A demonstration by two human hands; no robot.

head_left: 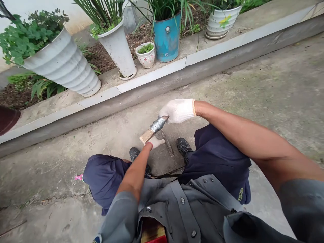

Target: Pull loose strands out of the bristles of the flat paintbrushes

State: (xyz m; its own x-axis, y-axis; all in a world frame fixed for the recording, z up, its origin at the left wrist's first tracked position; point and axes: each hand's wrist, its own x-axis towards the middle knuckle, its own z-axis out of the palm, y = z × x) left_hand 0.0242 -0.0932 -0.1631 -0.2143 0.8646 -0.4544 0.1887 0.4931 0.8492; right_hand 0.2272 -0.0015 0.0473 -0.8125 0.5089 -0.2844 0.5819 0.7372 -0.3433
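A flat piece of wood (146, 136) slants up to the right in front of me, its upper half wound with silvery wire or cord (157, 125). My left hand (155, 143), in a white knit glove, grips the bare lower end from beneath, and its thumb points right. At the dark upper tip is my right hand (178, 110), also gloved, with its fingers curled closed. Whether those fingers pinch the winding's loose end or the tip itself is hidden. Below the hands, a worn greyish stick-like piece (167, 143) lies on the concrete between my shoes.
A low tiled ledge (152, 75) crosses ahead. On it stand a ribbed white planter (68, 64), a tall white pot (117, 49), a small patterned pot (146, 60), a blue metal bucket (165, 42) and another white pot (222, 22). Something pink (79, 177) lies beside my left knee.
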